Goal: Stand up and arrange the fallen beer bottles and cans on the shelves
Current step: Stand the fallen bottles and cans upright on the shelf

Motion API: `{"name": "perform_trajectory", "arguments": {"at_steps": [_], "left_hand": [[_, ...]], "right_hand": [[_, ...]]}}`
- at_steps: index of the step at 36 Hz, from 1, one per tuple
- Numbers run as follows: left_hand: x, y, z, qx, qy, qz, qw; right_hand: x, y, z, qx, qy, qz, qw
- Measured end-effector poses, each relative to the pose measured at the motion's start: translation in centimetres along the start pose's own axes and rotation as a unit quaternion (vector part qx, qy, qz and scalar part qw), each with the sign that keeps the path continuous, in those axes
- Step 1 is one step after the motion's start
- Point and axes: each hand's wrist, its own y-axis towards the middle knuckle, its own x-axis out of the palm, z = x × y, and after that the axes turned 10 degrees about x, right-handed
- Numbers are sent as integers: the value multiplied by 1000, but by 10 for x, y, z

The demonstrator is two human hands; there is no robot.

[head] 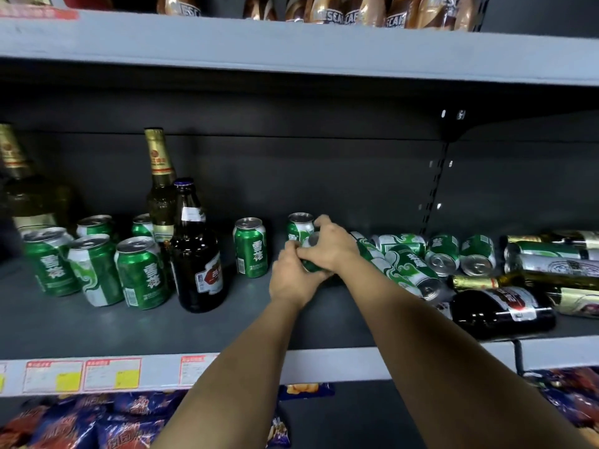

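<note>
upright cans (142, 273) stand left on the shelf (97, 325). mid-shelf, the left hand (293, 280) and right hand (330, 246) both grip one green can (309, 251), tilted. fallen cans (405, 267) and bottles (499, 311) lie rightward, nearer the right arm.

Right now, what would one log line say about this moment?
both hands: left hand and right hand grip one green can | shelf | fallen cans remain right

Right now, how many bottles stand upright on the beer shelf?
3: far-left bottle, gold-necked bottle mid-left, dark brown bottle just before it. More may hide off-frame.
</note>
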Motion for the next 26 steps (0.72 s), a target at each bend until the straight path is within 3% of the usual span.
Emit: {"name": "perform_trajectory", "arguments": {"at_steps": [5,9,12,15,18,21,24,26], "left_hand": [[-16,5,-1,-27,45,45,998],[-28,4,-7,-70,37,84,993],[-35,4,-12,-109,13,121,987],[-36,4,-15,-116,0,135,984],[-31,1,-10,-103,5,138,985],[-23,-4,-3,-38,135,175,975],[-17,-6,0,141,251,199,937],[-13,-7,6,249,292,145,912]], "right_hand": [[-10,-4,7,8,12,6,1000],[-26,-6,37,56,-211,81,973],[-36,-12,62,119,-350,43,928],[-40,-19,73,172,-380,-11,909],[-32,-18,77,171,-379,-22,909],[-29,-20,77,150,-358,-15,922],[-34,-21,76,128,-349,-38,927],[-41,-19,74,126,-333,-57,933]]}}
